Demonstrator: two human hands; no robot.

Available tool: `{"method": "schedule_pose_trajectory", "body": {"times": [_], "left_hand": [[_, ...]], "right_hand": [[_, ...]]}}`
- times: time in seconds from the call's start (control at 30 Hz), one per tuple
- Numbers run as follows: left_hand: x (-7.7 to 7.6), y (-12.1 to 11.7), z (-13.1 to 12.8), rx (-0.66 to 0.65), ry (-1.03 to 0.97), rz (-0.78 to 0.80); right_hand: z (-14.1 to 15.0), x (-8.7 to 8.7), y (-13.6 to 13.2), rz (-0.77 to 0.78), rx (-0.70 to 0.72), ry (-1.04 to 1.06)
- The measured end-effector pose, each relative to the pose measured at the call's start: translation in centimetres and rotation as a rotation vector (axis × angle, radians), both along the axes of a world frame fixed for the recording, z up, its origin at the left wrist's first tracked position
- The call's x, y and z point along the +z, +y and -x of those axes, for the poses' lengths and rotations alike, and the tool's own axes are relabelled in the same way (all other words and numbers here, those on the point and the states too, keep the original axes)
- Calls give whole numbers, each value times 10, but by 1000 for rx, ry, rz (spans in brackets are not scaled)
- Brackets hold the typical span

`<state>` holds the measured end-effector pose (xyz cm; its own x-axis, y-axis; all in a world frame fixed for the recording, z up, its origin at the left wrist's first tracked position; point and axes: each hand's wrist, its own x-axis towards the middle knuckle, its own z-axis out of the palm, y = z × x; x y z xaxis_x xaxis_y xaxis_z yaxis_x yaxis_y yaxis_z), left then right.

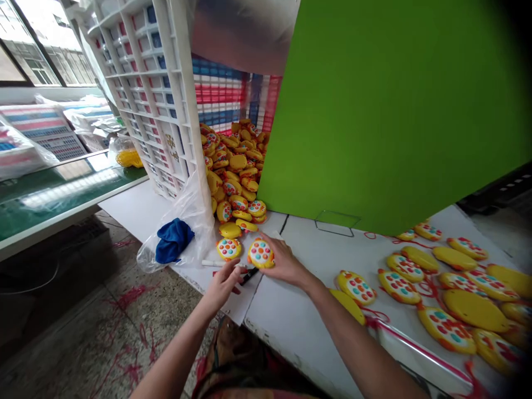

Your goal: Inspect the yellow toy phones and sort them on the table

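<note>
A yellow toy piece [261, 253] with coloured buttons lies face up at the near edge of the white table [307, 310], its long axis running roughly ten to four. The right hand [285, 263] sits at its four o'clock with fingers curled around its rim. The left hand [224, 281], at the piece's seven o'clock, pinches a black marker [248, 275] near a white stick [213, 263]; a second piece [228, 249] lies at nine o'clock, the heaped pile [236, 172] at twelve.
</note>
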<state>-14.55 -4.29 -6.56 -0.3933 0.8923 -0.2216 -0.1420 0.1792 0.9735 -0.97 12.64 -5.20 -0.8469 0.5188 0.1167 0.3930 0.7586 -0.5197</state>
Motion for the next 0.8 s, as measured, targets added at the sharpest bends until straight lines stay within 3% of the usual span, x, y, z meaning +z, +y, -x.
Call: {"method": "schedule_pose_trajectory", "body": {"times": [0.07, 0.13, 0.3, 0.4, 0.57, 0.8], "left_hand": [[-2, 12, -18, 13, -212, -26], [-2, 21, -37, -24, -394, -42], [-1, 29, -77, 97, -635, -104], [0, 29, -91, 58, -622, -135], [5, 26, -100, -169, -493, -120], [-3, 23, -101, -170, -326, -161]], "right_hand": [[-29, 12, -14, 84, 236, -2], [-56, 17, -26, 191, 307, 22], [-97, -10, -46, 645, -141, 373], [-104, -29, -56, 903, -261, 546], [-108, -33, -65, 946, -410, 589], [-109, -22, -70, 1008, -317, 574]]}}
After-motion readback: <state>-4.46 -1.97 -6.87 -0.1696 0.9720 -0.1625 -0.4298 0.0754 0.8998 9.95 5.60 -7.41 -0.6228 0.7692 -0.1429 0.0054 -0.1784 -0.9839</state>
